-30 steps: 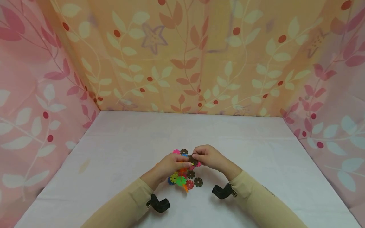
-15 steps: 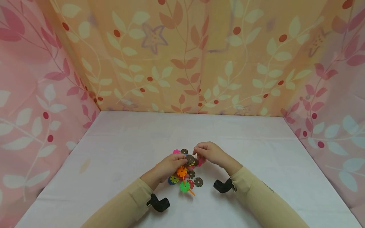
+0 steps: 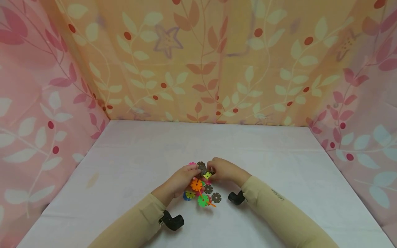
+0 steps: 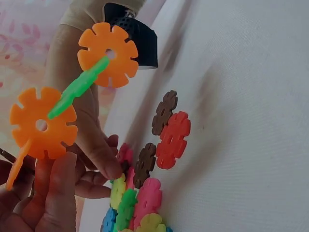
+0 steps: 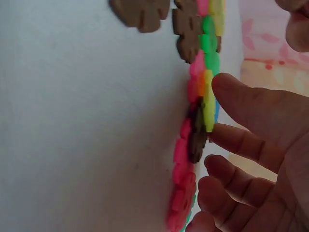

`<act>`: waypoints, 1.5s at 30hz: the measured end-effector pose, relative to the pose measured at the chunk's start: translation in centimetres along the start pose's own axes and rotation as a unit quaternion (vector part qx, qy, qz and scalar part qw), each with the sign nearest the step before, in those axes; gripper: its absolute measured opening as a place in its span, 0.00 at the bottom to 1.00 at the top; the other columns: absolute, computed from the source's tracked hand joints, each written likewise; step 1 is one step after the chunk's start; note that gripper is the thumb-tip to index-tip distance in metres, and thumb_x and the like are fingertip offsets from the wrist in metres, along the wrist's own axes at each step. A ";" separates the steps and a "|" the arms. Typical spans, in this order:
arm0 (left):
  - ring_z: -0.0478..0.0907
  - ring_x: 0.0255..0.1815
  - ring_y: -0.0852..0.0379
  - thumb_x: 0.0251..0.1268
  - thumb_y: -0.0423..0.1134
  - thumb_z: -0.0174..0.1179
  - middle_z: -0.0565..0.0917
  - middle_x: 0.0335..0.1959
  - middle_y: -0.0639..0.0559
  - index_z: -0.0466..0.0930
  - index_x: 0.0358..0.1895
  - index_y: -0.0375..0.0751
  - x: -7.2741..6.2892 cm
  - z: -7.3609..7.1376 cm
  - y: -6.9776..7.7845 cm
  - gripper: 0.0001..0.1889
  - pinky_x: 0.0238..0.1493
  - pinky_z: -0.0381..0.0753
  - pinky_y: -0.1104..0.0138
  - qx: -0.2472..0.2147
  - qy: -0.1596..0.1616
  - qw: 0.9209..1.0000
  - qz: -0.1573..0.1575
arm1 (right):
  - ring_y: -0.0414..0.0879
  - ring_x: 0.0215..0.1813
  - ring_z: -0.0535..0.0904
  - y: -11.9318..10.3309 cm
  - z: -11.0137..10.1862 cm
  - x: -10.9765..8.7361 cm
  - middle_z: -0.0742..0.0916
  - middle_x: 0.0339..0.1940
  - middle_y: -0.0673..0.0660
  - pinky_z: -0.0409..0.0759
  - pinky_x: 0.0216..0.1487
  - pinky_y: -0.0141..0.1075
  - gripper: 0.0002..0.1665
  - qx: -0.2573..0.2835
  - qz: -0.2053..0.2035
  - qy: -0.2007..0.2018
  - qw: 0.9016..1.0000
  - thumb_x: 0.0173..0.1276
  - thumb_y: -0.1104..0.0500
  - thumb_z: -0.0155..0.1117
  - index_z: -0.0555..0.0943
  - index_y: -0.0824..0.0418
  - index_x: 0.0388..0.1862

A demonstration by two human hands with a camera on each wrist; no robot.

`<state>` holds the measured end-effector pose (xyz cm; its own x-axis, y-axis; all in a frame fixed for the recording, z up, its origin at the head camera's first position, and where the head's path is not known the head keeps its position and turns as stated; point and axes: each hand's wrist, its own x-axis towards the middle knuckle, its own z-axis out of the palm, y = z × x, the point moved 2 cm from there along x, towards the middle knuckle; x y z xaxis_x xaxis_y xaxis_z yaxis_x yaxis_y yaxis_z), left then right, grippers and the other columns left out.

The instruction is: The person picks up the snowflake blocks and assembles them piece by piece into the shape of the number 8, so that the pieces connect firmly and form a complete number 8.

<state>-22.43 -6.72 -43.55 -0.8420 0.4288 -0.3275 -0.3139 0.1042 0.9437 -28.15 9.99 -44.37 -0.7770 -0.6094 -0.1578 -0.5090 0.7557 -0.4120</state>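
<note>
My left hand [image 3: 183, 178] holds a joined chain of notched plastic discs above the pile. At its fingertips is a brown disc [image 3: 202, 169]; an orange disc [image 3: 196, 185], a green disc [image 3: 203, 200] and another orange disc [image 4: 107, 54] run on from it. In the left wrist view the green one stands edge-on between the two orange ones. My right hand [image 3: 224, 171] reaches down to the pile's far right side. Its thumb and forefinger pinch a yellow disc [image 5: 208, 101] at opposite edges. A dark brown disc [image 5: 197, 133] lies right beside it.
Loose discs lie on the white tablecloth [image 3: 139, 148] around the hands: brown [image 3: 216, 197], blue [image 3: 186, 197], red [image 4: 173, 140] and pink [image 4: 147, 199]. Black wrist mounts [image 3: 174, 221] hang under both sleeves. Patterned curtains [image 3: 198, 62] enclose the table.
The right hand has let go of the brown disc, drawn back, and come down to the yellow disc. The left hand keeps the chain, whose green and orange end has swung out to the right.
</note>
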 end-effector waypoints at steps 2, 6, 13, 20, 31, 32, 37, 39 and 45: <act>0.81 0.28 0.53 0.72 0.42 0.41 0.80 0.43 0.35 0.69 0.52 0.31 0.0 -0.1 0.0 0.17 0.34 0.81 0.58 0.001 0.004 1.000 0.001 | 0.43 0.30 0.68 -0.1 0.2 0.1 0.74 0.27 0.50 0.69 0.33 0.34 0.10 -0.010 -0.005 0.003 1.000 0.52 0.57 0.70 0.76 0.54 0.28; 0.79 0.30 0.56 0.72 0.45 0.43 0.81 0.41 0.39 0.69 0.54 0.32 -0.1 -0.2 0.1 0.19 0.34 0.81 0.59 0.006 0.011 1.000 0.009 | 0.42 0.30 0.68 -0.4 0.5 0.1 0.74 0.27 0.49 0.69 0.33 0.33 0.08 -0.019 -0.003 0.004 1.000 0.55 0.57 0.68 0.77 0.54 0.31; 0.80 0.33 0.54 0.73 0.43 0.41 0.80 0.43 0.36 0.69 0.56 0.32 -0.1 -0.3 0.4 0.19 0.36 0.81 0.61 -0.002 0.006 1.000 0.017 | 0.43 0.30 0.69 -1.1 0.5 0.1 0.75 0.27 0.48 0.70 0.36 0.34 0.05 -0.024 -0.010 0.010 1.000 0.59 0.55 0.64 0.80 0.53 0.34; 0.80 0.31 0.55 0.72 0.42 0.41 0.81 0.43 0.38 0.69 0.54 0.31 -0.1 -0.4 0.4 0.18 0.33 0.81 0.63 -0.013 0.006 1.000 0.005 | 0.40 0.29 0.68 -0.3 -0.3 -0.8 0.74 0.23 0.45 0.69 0.34 0.32 0.07 -0.026 -0.048 0.023 0.998 0.60 0.61 0.61 0.78 0.53 0.23; 0.82 0.34 0.49 0.72 0.42 0.42 0.81 0.43 0.37 0.69 0.52 0.30 -0.1 -0.2 0.3 0.17 0.34 0.81 0.61 -0.020 -0.002 1.000 0.005 | 0.38 0.22 0.67 0.0 -3.5 -3.0 0.74 0.16 0.43 0.66 0.23 0.31 0.09 0.089 -0.033 0.057 0.994 0.60 0.57 0.64 0.80 0.59 0.23; 0.82 0.34 0.47 0.72 0.42 0.43 0.82 0.43 0.37 0.69 0.51 0.30 -0.2 -0.2 0.4 0.17 0.34 0.81 0.61 -0.023 -0.004 1.000 0.005 | 0.38 0.22 0.67 -0.1 -3.7 -3.2 0.74 0.16 0.43 0.65 0.23 0.31 0.09 0.097 -0.027 0.060 0.993 0.61 0.56 0.63 0.80 0.59 0.23; 0.82 0.37 0.41 0.72 0.42 0.42 0.80 0.44 0.34 0.70 0.47 0.31 -0.4 0.1 0.5 0.15 0.34 0.81 0.60 -0.040 -0.014 0.999 0.001 | 0.40 0.23 0.67 -0.8 -4.0 -4.0 0.73 0.17 0.45 0.64 0.24 0.32 0.10 0.140 -0.025 0.081 0.987 0.63 0.55 0.62 0.80 0.59 0.25; 0.82 0.37 0.41 0.72 0.41 0.42 0.80 0.45 0.33 0.71 0.46 0.33 -0.5 0.2 0.5 0.14 0.34 0.81 0.59 -0.039 -0.014 0.999 0.001 | 0.40 0.23 0.67 -1.1 -4.1 -4.2 0.73 0.17 0.45 0.64 0.24 0.32 0.10 0.152 -0.031 0.088 0.984 0.63 0.55 0.62 0.80 0.59 0.26; 0.83 0.36 0.45 0.71 0.41 0.44 0.80 0.46 0.34 0.72 0.46 0.32 -0.5 0.4 0.4 0.14 0.33 0.81 0.62 -0.026 -0.003 1.000 -0.001 | 0.40 0.24 0.69 -1.6 -3.9 -4.4 0.78 0.20 0.50 0.68 0.25 0.32 0.06 0.166 -0.047 0.091 0.981 0.63 0.57 0.61 0.81 0.57 0.28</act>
<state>-21.92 -6.54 -42.98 -0.8382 0.4348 -0.3292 -0.3382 0.0591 0.9392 -25.38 12.41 -39.49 -0.8007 -0.5973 0.0450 -0.4568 0.5604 -0.6908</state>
